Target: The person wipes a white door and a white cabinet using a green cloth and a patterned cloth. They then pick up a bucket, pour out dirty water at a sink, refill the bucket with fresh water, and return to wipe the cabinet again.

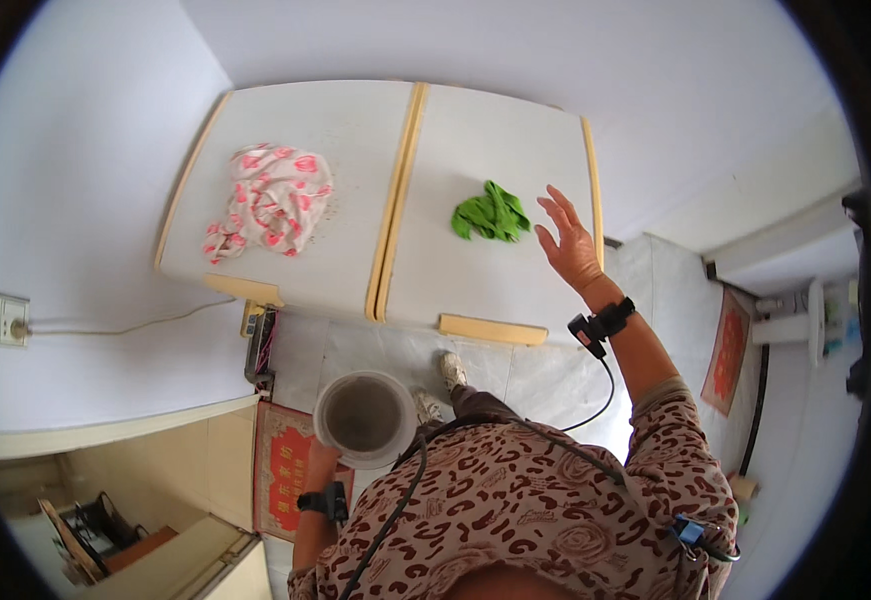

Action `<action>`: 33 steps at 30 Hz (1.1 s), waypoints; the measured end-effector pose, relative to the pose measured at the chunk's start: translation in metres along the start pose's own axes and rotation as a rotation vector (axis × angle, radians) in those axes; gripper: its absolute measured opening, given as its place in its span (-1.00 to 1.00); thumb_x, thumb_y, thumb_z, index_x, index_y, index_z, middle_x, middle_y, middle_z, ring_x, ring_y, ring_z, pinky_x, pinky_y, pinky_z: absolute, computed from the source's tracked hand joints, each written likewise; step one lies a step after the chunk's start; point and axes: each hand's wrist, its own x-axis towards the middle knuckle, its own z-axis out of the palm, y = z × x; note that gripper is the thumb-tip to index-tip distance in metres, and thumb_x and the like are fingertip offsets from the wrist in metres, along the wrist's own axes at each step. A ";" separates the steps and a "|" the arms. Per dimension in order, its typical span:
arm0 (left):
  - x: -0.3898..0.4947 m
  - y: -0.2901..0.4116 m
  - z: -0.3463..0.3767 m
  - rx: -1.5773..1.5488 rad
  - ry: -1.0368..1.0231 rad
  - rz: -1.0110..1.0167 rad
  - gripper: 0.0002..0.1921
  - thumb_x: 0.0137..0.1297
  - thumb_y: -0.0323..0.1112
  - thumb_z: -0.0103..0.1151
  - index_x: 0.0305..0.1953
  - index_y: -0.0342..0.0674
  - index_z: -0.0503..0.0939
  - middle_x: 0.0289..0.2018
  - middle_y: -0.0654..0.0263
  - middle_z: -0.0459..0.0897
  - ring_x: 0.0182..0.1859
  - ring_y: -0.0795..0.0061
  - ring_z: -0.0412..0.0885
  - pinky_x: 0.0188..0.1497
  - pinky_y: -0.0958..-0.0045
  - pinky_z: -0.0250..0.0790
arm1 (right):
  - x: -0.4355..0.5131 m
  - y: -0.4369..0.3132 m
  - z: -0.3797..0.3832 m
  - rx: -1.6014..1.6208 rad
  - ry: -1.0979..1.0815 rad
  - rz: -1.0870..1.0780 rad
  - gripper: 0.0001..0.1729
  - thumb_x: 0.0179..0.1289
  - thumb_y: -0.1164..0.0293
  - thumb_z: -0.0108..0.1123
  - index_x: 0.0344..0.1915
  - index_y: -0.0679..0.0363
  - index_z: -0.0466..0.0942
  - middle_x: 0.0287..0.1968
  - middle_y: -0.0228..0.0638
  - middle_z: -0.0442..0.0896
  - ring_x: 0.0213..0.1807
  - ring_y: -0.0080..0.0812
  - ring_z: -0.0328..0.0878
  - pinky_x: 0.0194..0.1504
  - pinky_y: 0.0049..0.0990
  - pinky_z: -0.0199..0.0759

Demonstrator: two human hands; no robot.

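My left hand (322, 463) grips the side of a pale plastic bucket (324, 431) at its rim. Greyish, murky water (364, 414) appears to be inside. Over the right lid of a white chest freezer (435, 277), my right hand (570, 244) is raised with its fingers spread and holds nothing. Just left of those fingers, a crumpled bright green cloth (491, 214) lies on the lid. On the left lid rests a bunched white cloth with pink-red hearts (274, 199). Brownish specks dot the lid beside it.
A cord (135, 330) runs from a wall socket (13, 320) to the freezer. Red mats (281, 480) (728, 352) lie on the grey tile floor at both sides. A sewing machine (101, 521) shows through the opening at lower left. Walls border the freezer's left and back.
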 end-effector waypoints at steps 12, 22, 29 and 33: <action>0.100 0.036 0.177 1.028 -0.415 0.230 -0.57 0.00 -0.36 0.00 -0.06 -0.46 0.36 -0.28 -0.18 0.61 -0.23 -0.15 0.62 -0.15 0.09 0.45 | -0.239 0.048 -0.062 -0.228 -0.044 0.233 -0.79 0.13 0.51 0.10 -0.19 0.14 0.55 0.11 -0.24 0.50 -0.08 -0.17 0.55 -0.09 -0.32 0.49; 0.091 0.034 0.414 1.125 -0.766 0.182 -0.58 0.00 -0.49 0.01 -0.05 -0.48 0.29 -0.31 -0.21 0.58 -0.36 -0.08 0.64 -0.47 0.13 0.50 | -0.387 0.122 -0.131 -0.072 -0.031 0.677 -0.83 0.21 0.44 0.05 -0.22 0.14 0.56 -0.18 -0.24 0.62 -0.13 -0.15 0.55 -0.11 -0.29 0.47; 0.006 0.081 0.581 1.096 -0.905 0.048 -0.61 -0.06 -0.55 0.04 -0.11 -0.48 0.31 -0.42 -0.05 0.53 -0.56 0.14 0.59 -0.67 0.22 0.44 | -0.497 0.164 -0.163 -0.126 -0.078 1.050 -0.82 0.22 0.38 0.02 -0.24 0.10 0.56 -0.27 -0.24 0.62 -0.21 -0.10 0.57 -0.22 -0.20 0.48; -0.044 0.112 0.658 1.019 -1.059 0.024 -0.59 -0.07 -0.57 0.00 -0.09 -0.54 0.33 -0.33 -0.08 0.54 -0.45 -0.01 0.63 -0.57 0.06 0.57 | -0.534 0.179 -0.175 -0.084 0.112 1.157 -0.83 0.22 0.35 0.02 -0.26 0.08 0.56 -0.28 -0.20 0.61 -0.25 -0.07 0.57 -0.24 -0.16 0.48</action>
